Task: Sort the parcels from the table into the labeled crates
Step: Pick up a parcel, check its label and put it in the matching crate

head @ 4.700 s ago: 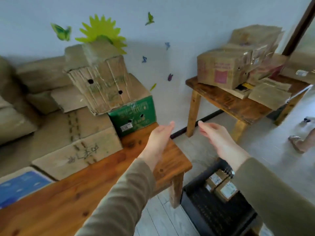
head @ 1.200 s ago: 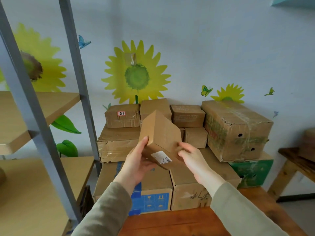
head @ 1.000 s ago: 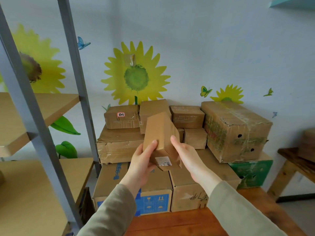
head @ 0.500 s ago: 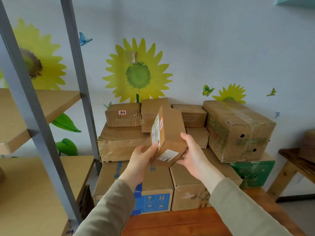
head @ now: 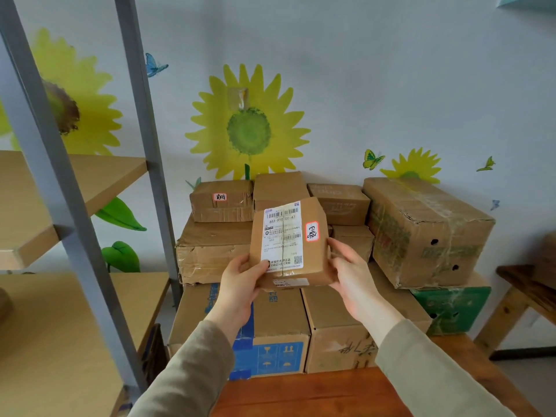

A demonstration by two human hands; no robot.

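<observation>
Both hands, left and right, clasp a small parcel by its sides, upright, label facing the viewer.

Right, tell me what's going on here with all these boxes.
A person is holding a small parcel up in the air, the left grip at its lower left corner and the right grip on its right side. Its white shipping label and a red-edged handwritten sticker face the camera, so they seem to be reading it. Behind it, more boxes sit stacked on a wooden table. This parcel is not yet sorted.
</observation>
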